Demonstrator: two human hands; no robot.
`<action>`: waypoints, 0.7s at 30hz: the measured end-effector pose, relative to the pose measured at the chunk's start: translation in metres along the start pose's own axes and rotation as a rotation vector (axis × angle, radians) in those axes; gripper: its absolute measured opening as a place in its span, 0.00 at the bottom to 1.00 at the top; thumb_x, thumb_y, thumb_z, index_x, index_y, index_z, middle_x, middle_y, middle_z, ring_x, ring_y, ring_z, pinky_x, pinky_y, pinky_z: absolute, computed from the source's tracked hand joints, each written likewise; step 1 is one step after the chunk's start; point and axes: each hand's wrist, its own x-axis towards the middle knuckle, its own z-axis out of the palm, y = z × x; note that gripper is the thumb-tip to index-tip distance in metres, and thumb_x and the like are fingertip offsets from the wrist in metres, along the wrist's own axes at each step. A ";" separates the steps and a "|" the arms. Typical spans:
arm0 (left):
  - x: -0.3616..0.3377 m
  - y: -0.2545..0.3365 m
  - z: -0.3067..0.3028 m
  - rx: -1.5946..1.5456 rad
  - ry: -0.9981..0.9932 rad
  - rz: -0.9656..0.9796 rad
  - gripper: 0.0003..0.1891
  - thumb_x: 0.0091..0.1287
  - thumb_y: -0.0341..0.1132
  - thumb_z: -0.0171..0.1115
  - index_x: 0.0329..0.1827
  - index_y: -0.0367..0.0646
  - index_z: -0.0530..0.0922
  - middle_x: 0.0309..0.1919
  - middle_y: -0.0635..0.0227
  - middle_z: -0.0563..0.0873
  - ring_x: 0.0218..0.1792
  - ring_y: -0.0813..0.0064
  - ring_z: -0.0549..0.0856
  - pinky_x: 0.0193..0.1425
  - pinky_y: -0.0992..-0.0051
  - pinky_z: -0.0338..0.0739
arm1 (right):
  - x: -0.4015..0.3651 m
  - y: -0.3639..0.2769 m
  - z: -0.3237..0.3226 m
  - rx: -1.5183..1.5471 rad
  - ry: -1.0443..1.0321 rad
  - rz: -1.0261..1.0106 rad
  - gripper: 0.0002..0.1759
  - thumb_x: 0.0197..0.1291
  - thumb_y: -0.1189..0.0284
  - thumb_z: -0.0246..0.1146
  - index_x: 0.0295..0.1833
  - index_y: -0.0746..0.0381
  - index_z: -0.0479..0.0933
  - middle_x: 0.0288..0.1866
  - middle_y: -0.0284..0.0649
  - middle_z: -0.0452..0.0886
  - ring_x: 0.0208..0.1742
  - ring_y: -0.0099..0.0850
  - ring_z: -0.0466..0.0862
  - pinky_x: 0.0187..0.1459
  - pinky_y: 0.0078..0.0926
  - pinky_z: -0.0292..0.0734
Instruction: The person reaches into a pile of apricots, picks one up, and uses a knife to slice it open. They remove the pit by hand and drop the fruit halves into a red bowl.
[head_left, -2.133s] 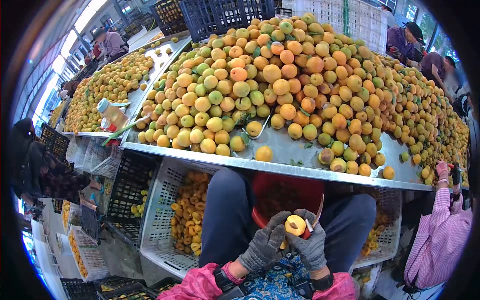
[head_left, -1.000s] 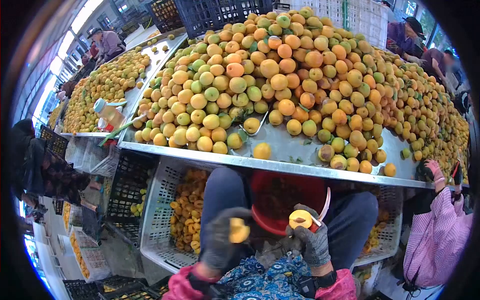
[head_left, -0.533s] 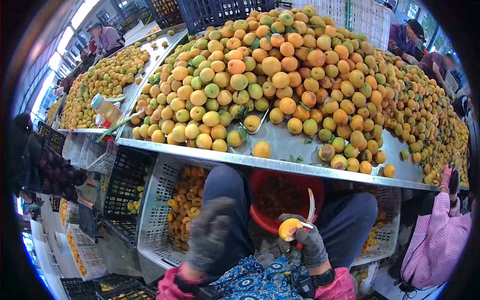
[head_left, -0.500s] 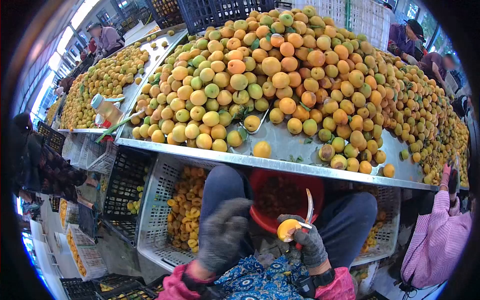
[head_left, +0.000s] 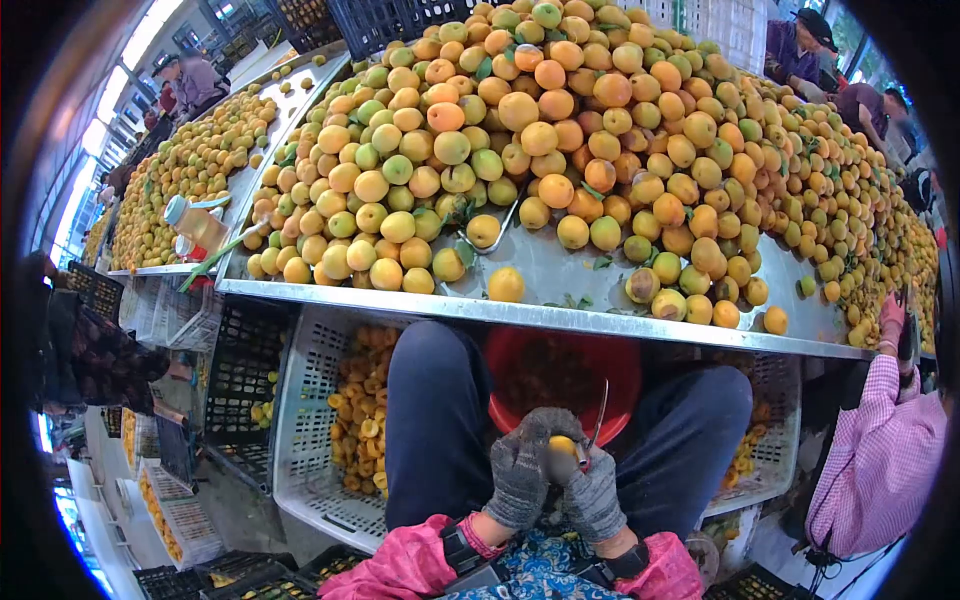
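Both hands wear grey knitted gloves and meet between the knees, in front of a red basin (head_left: 502, 398). My right hand (head_left: 592, 498) is closed on a small knife (head_left: 601, 415), its curved blade pointing up, and also touches a yellow-orange fruit (head_left: 562, 446). Wrapped against the fruit's left side is my left hand (head_left: 518, 480), fingers bent. The gloves cover most of the fruit. Above the hands, a metal table (head_left: 560, 318) bears a big heap of yellow, orange and green fruits (head_left: 540, 138).
White crates (head_left: 300, 440) holding cut fruit flank the knees. Black crates (head_left: 235, 400) stand at the left. A co-worker in a pink checked sleeve (head_left: 868, 455) reaches to the table at the right. A bottle (head_left: 200, 225) lies on the left table.
My left hand has moved right and up from beside the left knee to the fruit. My right hand has turned and shifted slightly left. The view has shifted a little.
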 end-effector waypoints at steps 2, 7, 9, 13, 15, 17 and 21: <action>0.000 0.004 0.000 0.181 -0.005 0.070 0.17 0.74 0.41 0.46 0.42 0.37 0.80 0.38 0.62 0.85 0.41 0.69 0.85 0.48 0.70 0.77 | 0.001 0.013 -0.003 -0.009 -0.003 0.003 0.22 0.63 0.63 0.66 0.56 0.67 0.76 0.42 0.40 0.85 0.44 0.26 0.83 0.45 0.26 0.78; 0.007 0.003 0.002 0.133 -0.032 -0.069 0.17 0.76 0.37 0.48 0.38 0.36 0.81 0.33 0.67 0.85 0.35 0.78 0.82 0.43 0.76 0.76 | 0.002 0.019 -0.002 -0.209 0.074 -0.052 0.22 0.64 0.59 0.65 0.55 0.66 0.76 0.41 0.48 0.85 0.42 0.37 0.86 0.43 0.31 0.78; 0.009 -0.001 0.000 0.225 -0.027 -0.013 0.17 0.75 0.37 0.48 0.36 0.37 0.82 0.31 0.68 0.85 0.32 0.80 0.81 0.41 0.77 0.76 | 0.002 0.027 -0.001 -0.216 0.102 -0.058 0.22 0.64 0.58 0.65 0.53 0.66 0.77 0.40 0.48 0.85 0.42 0.39 0.86 0.42 0.32 0.78; 0.010 -0.011 0.002 -0.152 0.006 -0.233 0.17 0.75 0.37 0.48 0.34 0.38 0.82 0.31 0.68 0.85 0.32 0.80 0.82 0.40 0.77 0.76 | 0.002 0.043 -0.003 -0.241 0.143 -0.026 0.22 0.63 0.56 0.65 0.49 0.65 0.78 0.37 0.48 0.84 0.40 0.41 0.86 0.40 0.33 0.78; 0.010 -0.017 0.003 0.085 0.056 -0.065 0.18 0.76 0.38 0.47 0.34 0.38 0.82 0.32 0.68 0.86 0.32 0.79 0.82 0.40 0.77 0.76 | 0.005 0.039 -0.003 -0.220 0.125 -0.018 0.22 0.63 0.55 0.65 0.49 0.65 0.78 0.37 0.49 0.84 0.40 0.42 0.86 0.39 0.34 0.78; 0.016 -0.028 -0.004 0.269 0.016 0.036 0.18 0.76 0.38 0.47 0.34 0.38 0.82 0.31 0.68 0.85 0.32 0.79 0.82 0.40 0.77 0.76 | 0.011 0.034 -0.004 -0.202 0.108 -0.025 0.22 0.62 0.55 0.65 0.48 0.65 0.78 0.37 0.50 0.84 0.39 0.43 0.85 0.38 0.34 0.78; 0.020 -0.028 -0.007 0.049 -0.019 -0.084 0.17 0.76 0.39 0.48 0.36 0.39 0.81 0.30 0.66 0.85 0.33 0.74 0.84 0.41 0.74 0.77 | 0.012 0.033 -0.011 -0.170 0.038 0.014 0.21 0.64 0.57 0.64 0.49 0.66 0.78 0.38 0.47 0.85 0.40 0.36 0.86 0.40 0.32 0.78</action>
